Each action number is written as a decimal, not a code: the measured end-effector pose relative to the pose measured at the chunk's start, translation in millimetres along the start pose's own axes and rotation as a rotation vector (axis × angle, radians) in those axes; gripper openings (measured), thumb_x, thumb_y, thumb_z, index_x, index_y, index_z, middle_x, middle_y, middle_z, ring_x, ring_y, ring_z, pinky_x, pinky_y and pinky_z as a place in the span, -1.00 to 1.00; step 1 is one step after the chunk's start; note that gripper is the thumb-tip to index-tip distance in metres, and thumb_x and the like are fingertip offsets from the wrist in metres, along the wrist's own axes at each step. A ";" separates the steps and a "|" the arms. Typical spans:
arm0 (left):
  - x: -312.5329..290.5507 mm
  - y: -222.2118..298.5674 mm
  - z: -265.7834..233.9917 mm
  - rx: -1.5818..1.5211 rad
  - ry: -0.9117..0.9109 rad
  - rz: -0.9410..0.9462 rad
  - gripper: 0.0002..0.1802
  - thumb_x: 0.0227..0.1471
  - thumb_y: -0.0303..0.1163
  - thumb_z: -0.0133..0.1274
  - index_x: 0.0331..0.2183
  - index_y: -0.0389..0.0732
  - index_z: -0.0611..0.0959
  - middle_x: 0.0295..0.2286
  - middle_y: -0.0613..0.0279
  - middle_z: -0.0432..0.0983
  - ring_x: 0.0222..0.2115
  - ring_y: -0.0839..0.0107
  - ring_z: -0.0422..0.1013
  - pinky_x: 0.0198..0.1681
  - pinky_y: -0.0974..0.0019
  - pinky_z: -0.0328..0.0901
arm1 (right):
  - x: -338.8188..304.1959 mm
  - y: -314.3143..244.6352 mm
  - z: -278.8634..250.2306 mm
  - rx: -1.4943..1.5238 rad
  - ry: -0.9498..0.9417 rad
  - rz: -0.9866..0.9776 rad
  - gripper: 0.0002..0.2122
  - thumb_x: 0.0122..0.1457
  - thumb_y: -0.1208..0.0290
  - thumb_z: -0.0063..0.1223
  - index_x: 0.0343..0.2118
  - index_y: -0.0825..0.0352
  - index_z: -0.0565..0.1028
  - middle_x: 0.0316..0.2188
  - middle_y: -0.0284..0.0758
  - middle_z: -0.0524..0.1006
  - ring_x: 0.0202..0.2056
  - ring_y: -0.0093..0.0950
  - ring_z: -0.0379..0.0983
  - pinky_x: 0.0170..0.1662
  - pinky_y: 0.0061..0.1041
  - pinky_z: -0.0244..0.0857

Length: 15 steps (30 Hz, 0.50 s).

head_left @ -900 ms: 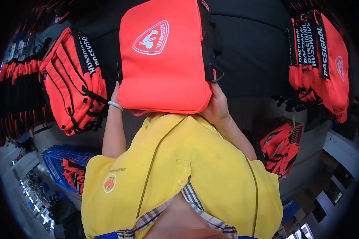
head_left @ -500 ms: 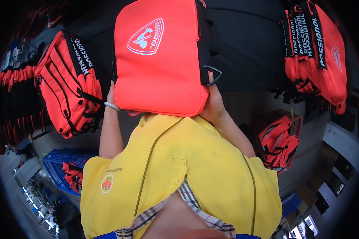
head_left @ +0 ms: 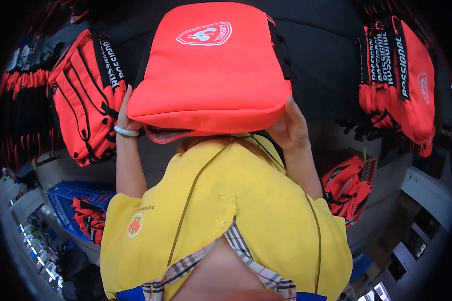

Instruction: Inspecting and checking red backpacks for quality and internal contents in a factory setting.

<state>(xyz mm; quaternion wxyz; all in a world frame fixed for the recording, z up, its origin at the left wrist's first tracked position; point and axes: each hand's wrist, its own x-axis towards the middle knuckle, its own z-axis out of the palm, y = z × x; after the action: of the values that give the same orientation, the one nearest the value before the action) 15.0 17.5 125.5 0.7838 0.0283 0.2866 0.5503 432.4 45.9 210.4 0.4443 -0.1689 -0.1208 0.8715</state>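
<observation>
Backpack (head_left: 88, 100) shows at ten o'clock; just inside it, the left hand (head_left: 125, 116) grips the lower-left corner of the red bag (head_left: 211, 75), held at twelve. That bag has just tipped, its emblem (head_left: 205, 34) sliding higher and flatter, so its lower end is now plain to view. At two, the right hand (head_left: 292, 131) grips the opposite corner, thumb up, fingers hidden

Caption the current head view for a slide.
Left hand and right hand hold a red bag between them, similar red bags to either side.
</observation>
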 end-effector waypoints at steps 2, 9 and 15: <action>-0.4 8.1 -7.0 0.026 0.078 0.031 -0.48 0.22 -0.02 -0.12 -0.07 -0.31 0.52 -0.09 0.04 0.52 -0.05 0.21 0.43 0.07 0.14 0.29 | 3.2 -2.8 -0.5 -0.167 -0.044 0.008 -0.41 0.20 0.24 0.01 0.22 0.38 0.14 0.15 -0.22 0.33 0.12 -0.30 0.33 0.17 -0.24 0.18; 11.2 23.6 7.1 -0.268 -0.030 0.013 -0.45 0.25 -0.05 -0.18 -0.04 -0.39 0.47 -0.05 -0.06 0.46 0.00 0.12 0.39 0.14 0.09 0.22 | 20.3 -19.9 -8.6 0.040 -0.034 -0.136 -0.73 0.27 0.33 -0.10 -0.05 0.34 0.47 -0.11 -0.26 0.55 -0.03 -0.39 0.47 0.08 -0.28 0.30; -8.5 35.7 120.8 0.355 -0.096 0.080 -0.35 0.26 0.00 -0.36 0.13 -0.33 0.32 0.08 0.02 0.34 0.12 0.22 0.23 0.24 0.09 -0.02 | 51.2 -96.6 40.2 0.112 -0.278 -0.266 -0.63 0.28 0.24 -0.13 0.03 0.39 0.39 0.00 -0.19 0.48 0.04 -0.31 0.41 0.14 -0.25 0.23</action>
<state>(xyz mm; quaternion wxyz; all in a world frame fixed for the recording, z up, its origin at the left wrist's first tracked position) 40.9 56.8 242.7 0.7567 0.2036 0.3402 0.5199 459.1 140.9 272.4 0.5434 -0.0045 -0.1535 0.8253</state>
